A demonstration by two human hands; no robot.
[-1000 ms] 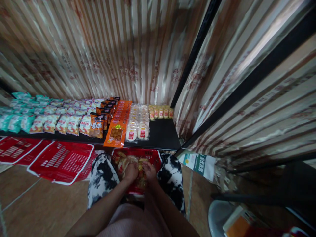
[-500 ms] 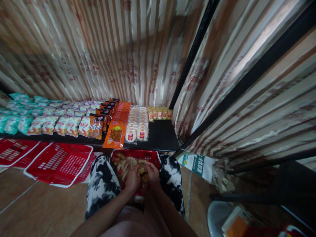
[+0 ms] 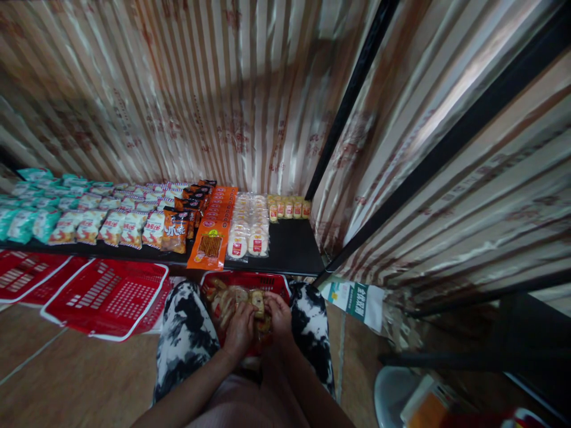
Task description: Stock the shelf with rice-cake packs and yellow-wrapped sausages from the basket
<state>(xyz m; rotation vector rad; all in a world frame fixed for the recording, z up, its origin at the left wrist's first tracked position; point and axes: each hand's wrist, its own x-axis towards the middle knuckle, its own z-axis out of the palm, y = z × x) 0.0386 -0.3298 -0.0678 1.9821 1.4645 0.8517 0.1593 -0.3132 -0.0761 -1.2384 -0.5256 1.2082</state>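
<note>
Between my knees stands a red basket (image 3: 280, 282) with packaged snacks (image 3: 223, 302) heaped inside. My left hand (image 3: 239, 330) and my right hand (image 3: 279, 316) are over the basket, close together. A small yellowish wrapped snack (image 3: 257, 299) is between them, its clear wrapper pinched by the fingertips of both hands. Fingers partly cover it, so its label cannot be read. Just beyond the basket, a row of similar small yellow packets (image 3: 288, 209) stands at the right back of the black shelf (image 3: 292, 242).
On the shelf, leftward, are round white wrapped cakes (image 3: 248, 229), orange flat packs (image 3: 209, 241), brown-orange bags (image 3: 173, 230), white bags (image 3: 111, 227) and teal bags (image 3: 22, 226). Red baskets (image 3: 111, 297) sit at left. Black posts (image 3: 352, 101) and a plastic bag (image 3: 361, 304) are at right.
The yellow snack now shows more fully between my hands, and my fingers have shifted on it. My right hand has drawn slightly aside. The shelf goods have not moved.
</note>
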